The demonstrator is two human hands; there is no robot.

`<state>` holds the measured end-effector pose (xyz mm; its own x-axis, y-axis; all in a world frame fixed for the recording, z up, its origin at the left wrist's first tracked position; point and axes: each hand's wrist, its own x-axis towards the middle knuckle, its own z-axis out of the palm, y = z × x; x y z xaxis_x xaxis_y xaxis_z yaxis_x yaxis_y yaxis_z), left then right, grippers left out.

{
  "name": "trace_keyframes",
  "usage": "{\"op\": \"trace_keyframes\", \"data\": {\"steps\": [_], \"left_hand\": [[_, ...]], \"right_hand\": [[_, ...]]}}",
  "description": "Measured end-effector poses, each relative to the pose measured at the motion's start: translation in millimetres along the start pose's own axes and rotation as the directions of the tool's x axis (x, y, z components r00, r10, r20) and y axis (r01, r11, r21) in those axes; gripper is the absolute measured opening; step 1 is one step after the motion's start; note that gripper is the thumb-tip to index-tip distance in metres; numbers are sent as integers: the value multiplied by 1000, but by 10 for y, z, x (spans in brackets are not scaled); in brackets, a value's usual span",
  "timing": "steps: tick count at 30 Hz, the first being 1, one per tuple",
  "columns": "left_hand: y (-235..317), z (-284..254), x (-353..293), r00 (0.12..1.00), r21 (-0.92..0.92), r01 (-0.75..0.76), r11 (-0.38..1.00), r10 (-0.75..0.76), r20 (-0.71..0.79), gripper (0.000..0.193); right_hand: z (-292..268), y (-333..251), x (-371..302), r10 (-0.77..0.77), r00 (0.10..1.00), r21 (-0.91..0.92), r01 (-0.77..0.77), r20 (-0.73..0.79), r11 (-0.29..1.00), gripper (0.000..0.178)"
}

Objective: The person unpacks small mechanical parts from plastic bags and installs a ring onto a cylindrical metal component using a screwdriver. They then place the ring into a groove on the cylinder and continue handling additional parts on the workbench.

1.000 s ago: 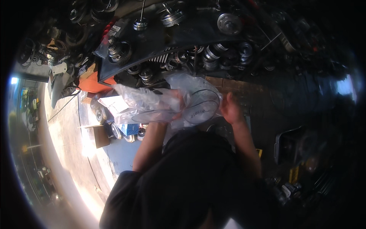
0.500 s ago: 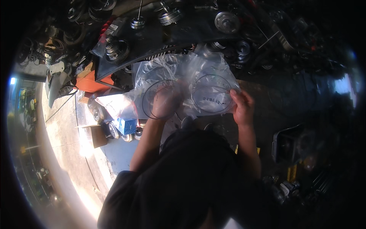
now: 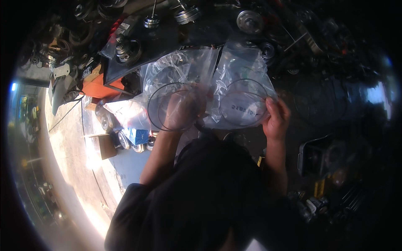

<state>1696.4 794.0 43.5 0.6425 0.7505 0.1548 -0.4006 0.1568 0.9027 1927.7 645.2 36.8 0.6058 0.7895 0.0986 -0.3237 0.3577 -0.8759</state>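
Observation:
Two clear plastic bags hang in front of me, side by side, each with thin dark rings inside. The left bag (image 3: 165, 67) holds overlapping rings (image 3: 149, 111). My left hand (image 3: 180, 111) shows through that plastic and grips the bag; its fingertips are partly hidden by glare and folds. In the right bag (image 3: 234, 62) are more thin rings (image 3: 243, 79), and its lower part carries dark print. Thumb and fingers of my right hand (image 3: 276, 117) pinch this bag at its lower right edge.
A dark workbench (image 3: 197, 35) beyond the bags carries metal shafts with drums (image 3: 187, 15), a round metal part (image 3: 249, 21) and a gear assembly (image 3: 125, 52). At left are an orange box (image 3: 102, 88), a cardboard box (image 3: 104, 146) and a blue box (image 3: 137, 136). A black bin (image 3: 314, 157) stands at right.
The two bags have moved apart, with a dark gap now between their upper parts. My right hand and its bag have shifted right; the left bag has moved slightly left.

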Motion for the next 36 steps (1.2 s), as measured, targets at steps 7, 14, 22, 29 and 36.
{"op": "trace_keyframes", "data": {"steps": [7, 14, 22, 29, 36], "left_hand": [[191, 26, 21, 983, 651, 168, 741, -174, -56, 10], [370, 138, 16, 987, 950, -162, 269, 32, 159, 6], [254, 65, 35, 968, 951, -241, 197, 121, 220, 4], [112, -109, 16, 976, 840, -214, 498, 139, 167, 7], [104, -198, -69, 919, 904, -330, 271, 313, 241, 24]], "right_hand": [[130, -23, -52, -8, 999, -47, 6, -37, 999, 16], [144, -7, -58, 6, 1000, -46, -7, -9, 999, 17], [82, 93, -11, 21, 1000, -27, -21, 5, 999, 17], [90, 115, 34, 42, 999, -68, -43, -21, 997, 18], [102, 134, 45, 38, 999, -106, -40, -22, 994, 19]]}}
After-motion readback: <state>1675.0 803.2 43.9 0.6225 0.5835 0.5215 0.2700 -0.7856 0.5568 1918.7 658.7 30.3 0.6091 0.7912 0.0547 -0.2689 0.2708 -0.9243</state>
